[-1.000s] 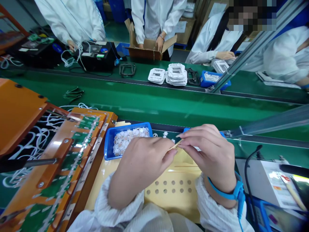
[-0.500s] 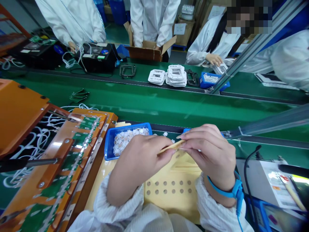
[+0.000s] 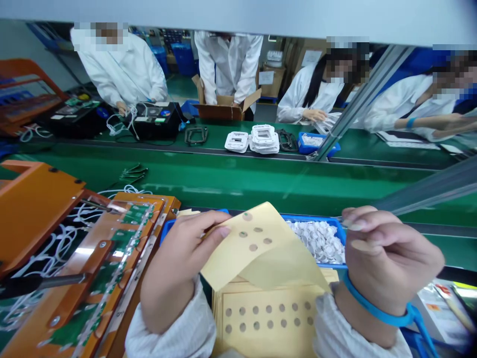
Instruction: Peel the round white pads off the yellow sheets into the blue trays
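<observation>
My left hand (image 3: pixel 186 253) grips the left edge of a yellow sheet of round stickers (image 3: pixel 246 253), thumb on top. The sheet is raised and bent, with several grey-brown dots on its upper part and its lower right side curling down. My right hand (image 3: pixel 391 258), with a blue wrist strap (image 3: pixel 376 304), is held up to the right, apart from the sheet. Its fingertips are pinched together; what is between them, if anything, is too small to name. Below the hands lies a stack of similar yellow sheets (image 3: pixel 268 340), the top one with rows of round dots.
Behind the sheet stands a blue bin (image 3: pixel 341 233) of small white round parts (image 3: pixel 316 241). To the left is an orange fixture (image 3: pixel 80 268) with green circuit boards. A green conveyor (image 3: pixel 208 174) crosses ahead. Beyond it, several people in white coats work near white frames (image 3: pixel 264 139).
My hands have moved apart, the right going out to the right. The sheet, folded between both hands before, now hangs opened out from my left hand. The view has tilted up.
</observation>
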Demonstrator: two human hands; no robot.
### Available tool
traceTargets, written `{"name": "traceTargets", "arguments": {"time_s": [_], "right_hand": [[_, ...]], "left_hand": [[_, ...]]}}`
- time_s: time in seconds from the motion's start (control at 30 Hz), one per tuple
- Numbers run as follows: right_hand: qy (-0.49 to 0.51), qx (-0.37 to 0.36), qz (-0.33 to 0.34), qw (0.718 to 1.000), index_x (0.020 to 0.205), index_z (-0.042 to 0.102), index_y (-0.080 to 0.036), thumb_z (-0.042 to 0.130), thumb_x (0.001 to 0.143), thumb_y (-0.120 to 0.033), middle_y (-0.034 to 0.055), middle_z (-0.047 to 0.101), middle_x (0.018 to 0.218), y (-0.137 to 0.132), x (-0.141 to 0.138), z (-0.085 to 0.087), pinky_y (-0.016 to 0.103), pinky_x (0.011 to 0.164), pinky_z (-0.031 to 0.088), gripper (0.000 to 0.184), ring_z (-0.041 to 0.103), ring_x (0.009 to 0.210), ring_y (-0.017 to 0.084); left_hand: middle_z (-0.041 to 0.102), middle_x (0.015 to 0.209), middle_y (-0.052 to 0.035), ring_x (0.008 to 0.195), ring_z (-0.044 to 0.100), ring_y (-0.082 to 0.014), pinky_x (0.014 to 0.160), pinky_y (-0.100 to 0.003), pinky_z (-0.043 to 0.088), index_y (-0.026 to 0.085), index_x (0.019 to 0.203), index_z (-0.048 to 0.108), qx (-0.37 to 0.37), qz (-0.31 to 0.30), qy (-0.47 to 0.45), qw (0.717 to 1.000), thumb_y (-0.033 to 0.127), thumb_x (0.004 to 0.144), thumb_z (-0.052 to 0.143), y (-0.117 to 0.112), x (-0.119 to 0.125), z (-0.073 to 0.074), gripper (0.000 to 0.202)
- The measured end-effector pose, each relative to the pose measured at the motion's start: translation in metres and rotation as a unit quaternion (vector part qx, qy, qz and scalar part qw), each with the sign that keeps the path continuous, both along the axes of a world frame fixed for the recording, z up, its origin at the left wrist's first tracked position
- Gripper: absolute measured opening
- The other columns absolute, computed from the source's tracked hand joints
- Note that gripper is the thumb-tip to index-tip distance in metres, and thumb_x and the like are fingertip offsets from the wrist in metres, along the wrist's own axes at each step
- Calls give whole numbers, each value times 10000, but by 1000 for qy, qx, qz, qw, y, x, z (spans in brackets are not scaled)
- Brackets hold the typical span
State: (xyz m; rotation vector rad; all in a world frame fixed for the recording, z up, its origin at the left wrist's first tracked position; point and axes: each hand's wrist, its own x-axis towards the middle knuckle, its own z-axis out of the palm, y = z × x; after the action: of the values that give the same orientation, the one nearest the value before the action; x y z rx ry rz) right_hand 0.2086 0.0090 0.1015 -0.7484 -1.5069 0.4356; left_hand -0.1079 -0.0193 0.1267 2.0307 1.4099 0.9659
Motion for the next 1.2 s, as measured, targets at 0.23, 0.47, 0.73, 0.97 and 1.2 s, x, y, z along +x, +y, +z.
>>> {"name": "traceTargets", "arguments": {"time_s": [0.23, 0.47, 0.73, 0.97, 1.2], "right_hand": [[176, -24, 26, 984, 840, 707, -302, 904, 850, -396, 20, 593, 812, 11, 12, -1, 444, 738, 552, 218, 587, 768, 247], [156, -43, 58, 985, 834, 676, -276, 855, 895, -454, 16, 633, 808, 15, 17, -3, 391, 704, 558, 259, 628, 754, 220], [177, -67, 90, 978, 814, 711, -251, 873, 885, -428, 24, 674, 819, 15, 20, -4, 360, 684, 558, 250, 647, 773, 214], [161, -66, 80, 982, 813, 706, -242, 855, 902, -434, 37, 683, 830, 16, 18, -3, 369, 701, 566, 259, 668, 797, 222], [160, -77, 69, 982, 816, 711, -232, 868, 892, -414, 54, 699, 855, 16, 20, -7, 369, 708, 567, 252, 676, 830, 229]], "left_hand": [[778, 897, -25, 769, 701, -176, 625, -239, 472, 200, 1034, 733, -113, -60, -17, 992, 381, 1084, 465, 16, 2, -12, 327], [828, 1090, -30, 984, 753, -223, 820, -279, 491, 234, 1036, 802, -191, -222, 164, 942, 236, 984, 572, 54, 50, -59, 236], [828, 1087, -8, 1036, 741, -258, 857, -307, 515, 319, 1042, 853, -220, -294, 195, 910, 279, 812, 784, 57, 102, -102, 244], [809, 955, -79, 949, 730, -263, 804, -318, 520, 254, 910, 873, -203, -267, 213, 918, 376, 910, 697, 57, 116, -110, 214], [810, 935, -11, 912, 729, -243, 674, -286, 447, 275, 932, 838, -193, -279, 220, 915, 340, 726, 911, 58, 132, -111, 227]]}}
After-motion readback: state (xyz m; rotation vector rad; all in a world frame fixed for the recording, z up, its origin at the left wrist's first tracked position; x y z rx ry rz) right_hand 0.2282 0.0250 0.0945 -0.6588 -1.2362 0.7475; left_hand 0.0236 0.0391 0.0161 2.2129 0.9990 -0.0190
